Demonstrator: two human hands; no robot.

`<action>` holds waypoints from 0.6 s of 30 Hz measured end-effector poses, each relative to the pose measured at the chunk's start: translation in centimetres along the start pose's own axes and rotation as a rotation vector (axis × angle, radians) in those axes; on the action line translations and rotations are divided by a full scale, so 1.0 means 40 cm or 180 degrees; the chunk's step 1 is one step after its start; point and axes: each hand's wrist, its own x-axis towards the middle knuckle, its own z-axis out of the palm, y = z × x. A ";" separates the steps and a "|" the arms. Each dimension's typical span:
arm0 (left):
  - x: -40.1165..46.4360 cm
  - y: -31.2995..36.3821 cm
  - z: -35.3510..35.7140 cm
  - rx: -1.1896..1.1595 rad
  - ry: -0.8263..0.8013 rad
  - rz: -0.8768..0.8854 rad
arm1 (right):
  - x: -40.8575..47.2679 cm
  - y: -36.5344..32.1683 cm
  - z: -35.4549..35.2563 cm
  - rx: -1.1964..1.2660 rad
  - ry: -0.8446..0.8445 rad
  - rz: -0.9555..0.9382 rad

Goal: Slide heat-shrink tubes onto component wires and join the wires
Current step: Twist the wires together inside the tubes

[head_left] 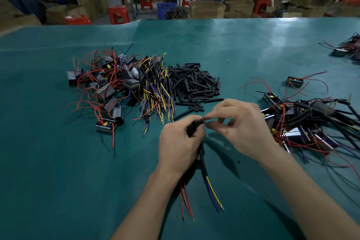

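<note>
Three heaps lie across the green desk (58, 161): black boxes with red wires (105, 85) at far left, then yellow-and-blue leads (155, 91), then black tubes (192, 84). Nearer the person, the left hand (180, 145) has its grip closed round a black-sleeved bundle (194, 127) (red, yellow and blue ends trail below the wrist). The right hand (244, 127) pinches the wire ends (204, 122) between the hands. Finished pieces (311, 122) lie at right.

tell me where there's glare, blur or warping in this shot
Head view: pale glare on the green mat at far right; the table's far edge bows from the wide lens; the stools and boxes behind are soft and dim; the hands cast dark shadows toward the near right.
</note>
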 end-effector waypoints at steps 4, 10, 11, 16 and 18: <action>0.001 0.001 0.000 0.0037 0.0032 0.0055 | -0.007 0.010 0.002 -0.0215 0.0096 -0.0183; 0.003 0.003 0.001 0.0063 0.0068 0.0137 | -0.025 0.000 0.016 0.0339 0.0120 0.0286; 0.002 0.003 0.002 0.0066 0.0100 0.0146 | -0.027 -0.001 0.018 0.0546 0.0069 0.0482; -0.002 0.005 0.001 0.0026 0.0143 0.0123 | -0.025 -0.001 0.030 0.1449 0.0085 0.1166; -0.001 0.006 -0.001 0.0014 0.0131 0.0108 | -0.026 -0.001 0.037 0.1583 0.0104 0.1449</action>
